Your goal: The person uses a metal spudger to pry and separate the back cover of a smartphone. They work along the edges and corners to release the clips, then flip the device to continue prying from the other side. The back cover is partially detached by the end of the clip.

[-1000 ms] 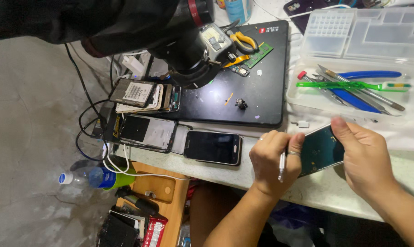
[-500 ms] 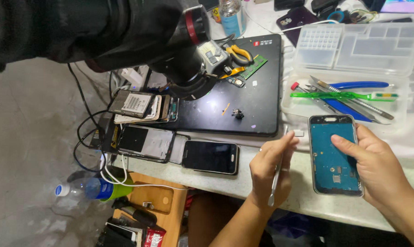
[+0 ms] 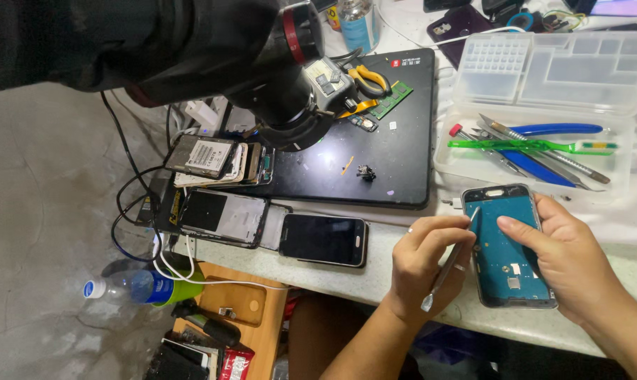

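Left hand (image 3: 420,264): fingers pinched narrow around a thin metal pry tool (image 3: 449,264), held like a pen, its tip resting at the upper left edge of an opened phone frame (image 3: 505,246). Right hand (image 3: 561,257): fingers spread over the right side of the frame, index fingertip pressing on the teal inner face, thumb hidden beneath. Frame lies flat on the pale worktop (image 3: 375,281) at the near right, long axis running near to far.

Left of the hands: a dark-screened phone (image 3: 323,240) lying face up, then another opened phone shell (image 3: 223,217), then a stack of phone parts (image 3: 213,158). Beyond: black work mat (image 3: 396,162) under a microscope head (image 3: 290,98). Far right: clear plastic tray (image 3: 537,151) holding blue-handled tweezers, a green tool and blades. Near left, below the bench: water bottle (image 3: 132,287) on the floor.
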